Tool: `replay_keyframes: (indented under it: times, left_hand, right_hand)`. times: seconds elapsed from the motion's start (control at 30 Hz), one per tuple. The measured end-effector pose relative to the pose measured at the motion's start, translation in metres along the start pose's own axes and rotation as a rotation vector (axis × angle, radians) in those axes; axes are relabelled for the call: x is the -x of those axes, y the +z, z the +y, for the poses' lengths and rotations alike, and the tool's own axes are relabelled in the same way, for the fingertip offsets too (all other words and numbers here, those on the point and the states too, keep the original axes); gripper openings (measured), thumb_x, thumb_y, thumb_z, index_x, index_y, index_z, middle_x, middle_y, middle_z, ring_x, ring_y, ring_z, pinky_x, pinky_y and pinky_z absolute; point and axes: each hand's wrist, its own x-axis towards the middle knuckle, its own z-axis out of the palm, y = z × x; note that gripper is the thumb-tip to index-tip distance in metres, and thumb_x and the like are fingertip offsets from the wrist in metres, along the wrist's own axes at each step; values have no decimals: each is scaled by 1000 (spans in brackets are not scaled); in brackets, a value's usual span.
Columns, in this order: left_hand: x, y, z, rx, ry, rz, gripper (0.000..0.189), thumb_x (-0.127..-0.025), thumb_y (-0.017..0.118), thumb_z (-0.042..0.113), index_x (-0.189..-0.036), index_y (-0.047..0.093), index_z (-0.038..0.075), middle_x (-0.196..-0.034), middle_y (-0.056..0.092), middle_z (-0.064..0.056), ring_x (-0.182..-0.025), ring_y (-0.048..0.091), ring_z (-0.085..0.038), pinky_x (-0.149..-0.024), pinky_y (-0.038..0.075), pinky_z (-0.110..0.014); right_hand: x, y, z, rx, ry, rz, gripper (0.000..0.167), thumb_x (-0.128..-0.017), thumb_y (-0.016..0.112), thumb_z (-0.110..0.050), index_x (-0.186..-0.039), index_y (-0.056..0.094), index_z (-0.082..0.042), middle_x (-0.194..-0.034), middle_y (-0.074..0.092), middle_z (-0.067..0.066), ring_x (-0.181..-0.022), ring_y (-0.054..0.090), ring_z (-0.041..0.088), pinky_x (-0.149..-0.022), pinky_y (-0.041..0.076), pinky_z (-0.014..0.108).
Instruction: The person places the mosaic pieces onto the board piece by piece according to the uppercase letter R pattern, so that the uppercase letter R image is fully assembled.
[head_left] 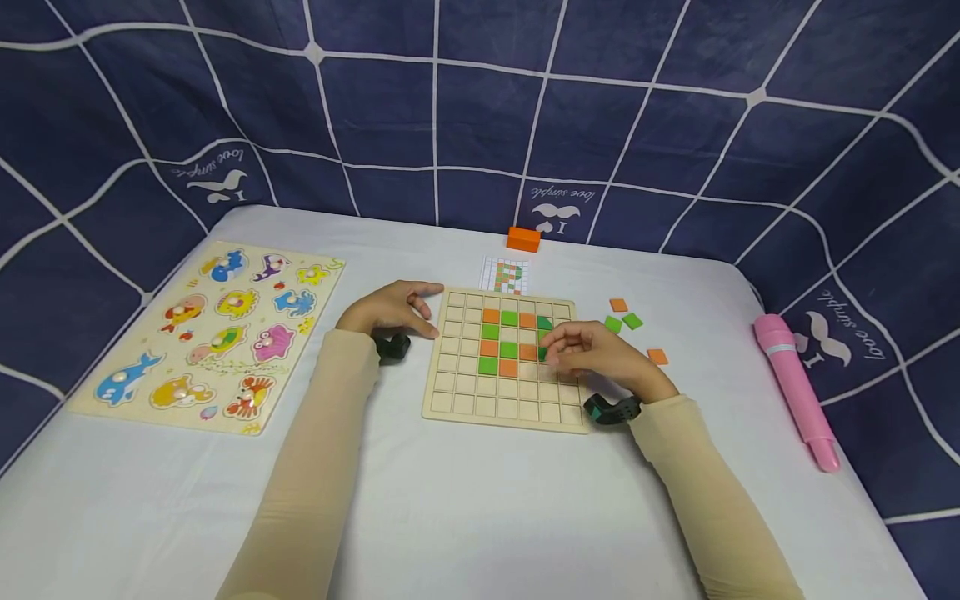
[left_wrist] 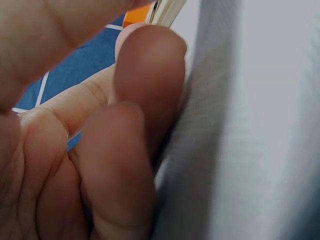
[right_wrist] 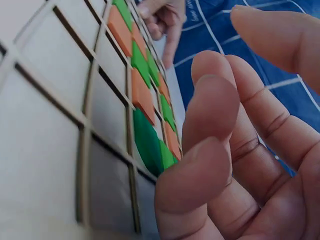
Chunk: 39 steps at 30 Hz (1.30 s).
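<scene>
A wooden grid board (head_left: 465, 408) lies in the middle of the table, with orange and green square tiles (head_left: 508, 350) set in its cells. Over its right part hovers my right hand (head_left: 596, 354), fingers bent loosely and thumb apart, nothing between them. In the right wrist view a dark green rounded tile (right_wrist: 145, 140) sits in the grid just beside the fingertips (right_wrist: 192, 175). My left hand (head_left: 392, 307) rests by the board's left edge, index finger and thumb extended toward it. Behind the board lies a printed pattern card (head_left: 506, 273) with a matching coloured figure.
Loose orange and green tiles (head_left: 632, 321) lie right of the board. An orange block (head_left: 523, 239) stands at the back edge. A sea-animal peg puzzle (head_left: 225, 342) covers the left side, and a pink toy microphone (head_left: 798, 392) lies far right.
</scene>
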Motion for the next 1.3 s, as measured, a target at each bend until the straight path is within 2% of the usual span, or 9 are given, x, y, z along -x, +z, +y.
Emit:
replay_keyframes:
  times: [0.23, 0.47, 0.63, 0.83, 1.0, 1.17, 1.3]
  left_hand:
    - [0, 0, -1, -26, -11, 12, 100, -80, 95, 5, -166, 45, 12, -104, 62, -8, -83, 53, -17, -69, 44, -24]
    - [2, -1, -2, -41, -14, 16, 99, -80, 95, 5, -166, 46, 13, -106, 62, -8, -86, 53, -18, -73, 45, -23]
    - [3, 0, -2, -37, -10, 15, 98, -80, 94, 5, -166, 46, 12, -105, 63, -8, -86, 53, -17, -73, 46, -23]
    - [3, 0, -1, -43, -7, 17, 99, -80, 94, 5, -166, 45, 11, -104, 63, -7, -85, 54, -17, -73, 46, -23]
    - [2, 1, 0, -53, -13, 15, 98, -81, 95, 7, -166, 45, 13, -106, 63, -8, -88, 54, -18, -74, 45, -23]
    - [2, 1, 0, -60, -10, 17, 99, -80, 95, 7, -166, 45, 13, -106, 63, -8, -88, 54, -18, -75, 45, -24]
    - [2, 1, 1, -58, -7, 19, 99, -80, 95, 6, -166, 45, 12, -105, 63, -8, -87, 54, -18, -75, 46, -24]
  right_hand:
    - [9, -14, 10, -87, -13, 53, 36, -100, 69, -1, -130, 60, 16, -101, 70, 6, -77, 59, 14, -67, 50, 25]
    - [17, -25, 15, -117, -15, 110, 36, -102, 67, -2, -133, 58, 16, -103, 73, 7, -76, 59, 15, -67, 50, 26]
    - [24, -34, 16, -145, -31, 154, 32, -103, 66, -2, -131, 61, 11, -103, 74, 7, -74, 58, 14, -68, 50, 27]
    - [34, -46, 19, -249, -66, 179, 21, -104, 65, 1, -125, 71, -3, -103, 75, 3, -76, 57, 13, -70, 52, 26]
    - [44, -56, 23, -313, -119, 195, 23, -107, 60, 3, -120, 74, -10, -103, 74, 0, -78, 58, 12, -71, 51, 25]
    - [53, -66, 27, -354, -159, 241, 25, -108, 57, 2, -119, 75, -11, -102, 74, 0, -78, 59, 12, -66, 48, 24]
    - [59, -73, 31, -447, -209, 283, 26, -109, 56, 4, -118, 76, -9, -100, 76, -1, -78, 61, 13, -67, 50, 23]
